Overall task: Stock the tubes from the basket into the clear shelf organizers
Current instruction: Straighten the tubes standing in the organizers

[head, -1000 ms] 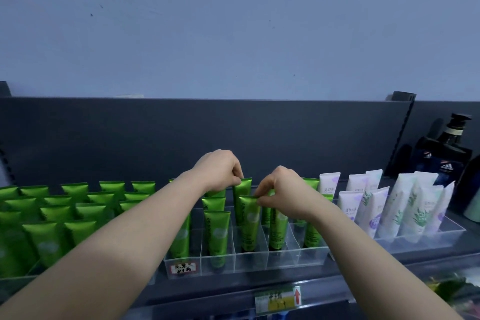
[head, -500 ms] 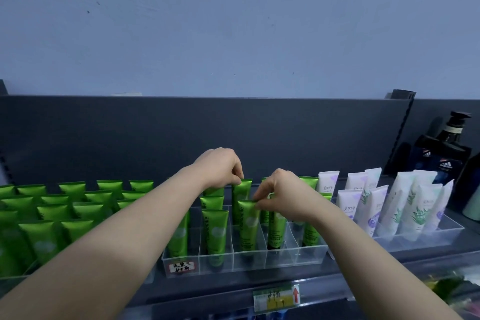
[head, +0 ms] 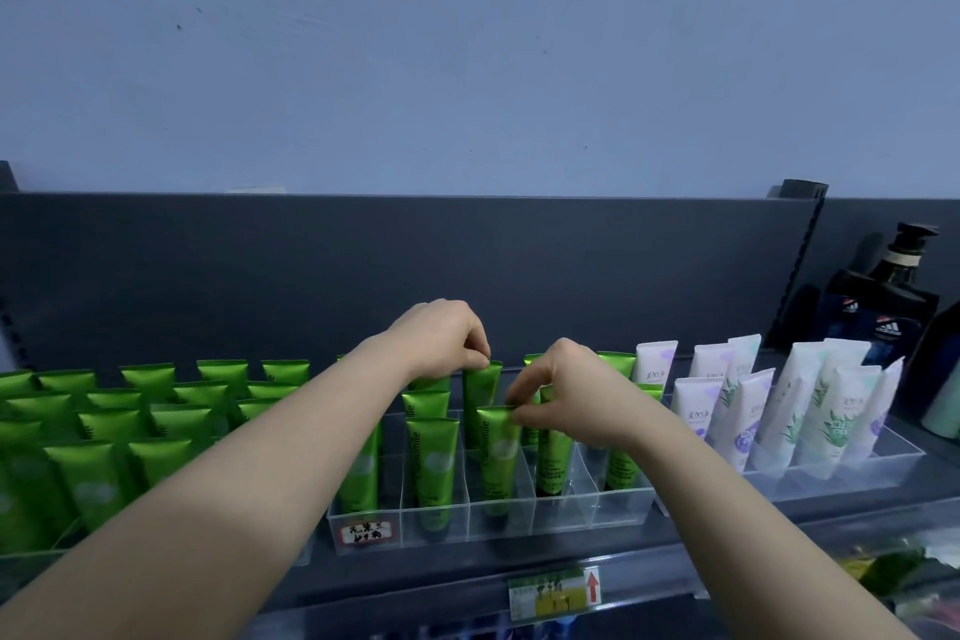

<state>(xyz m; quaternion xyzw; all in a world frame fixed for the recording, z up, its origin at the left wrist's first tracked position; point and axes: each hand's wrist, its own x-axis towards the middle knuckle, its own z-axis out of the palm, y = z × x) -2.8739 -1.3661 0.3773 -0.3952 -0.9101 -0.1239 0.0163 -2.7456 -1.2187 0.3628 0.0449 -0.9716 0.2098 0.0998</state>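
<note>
On the shelf [head: 467, 582], middle clear organizer [head: 519, 517]: green tubes [head: 431, 463] standing crimp-up in its compartments, front slots partly filled.

Left hand [head: 441, 338]: fingers pinching the crimped top of a rear green tube [head: 482, 379] in the third lane.

Right hand [head: 566, 390]: thumb and forefinger pinching the top corner of the front green tube [head: 498, 463], which stands in the front slot of the same lane, label facing out.

Change against a second ago: very slight. Both hands have stayed at the same lane; the front tube sits a touch straighter and the right hand's pinch has shifted to its upper right corner. Judged a squaring-up of tubes already placed, not a new insertion.

Adjacent stock: massed green tubes in the left organizer [head: 104, 431]; white tubes [head: 748, 421] in the right organizer [head: 857, 478]; dark pump bottle [head: 893, 286] far right.

Basket: not in view. Empty slots at the front right of the middle organizer suggest further tubes can go in.
</note>
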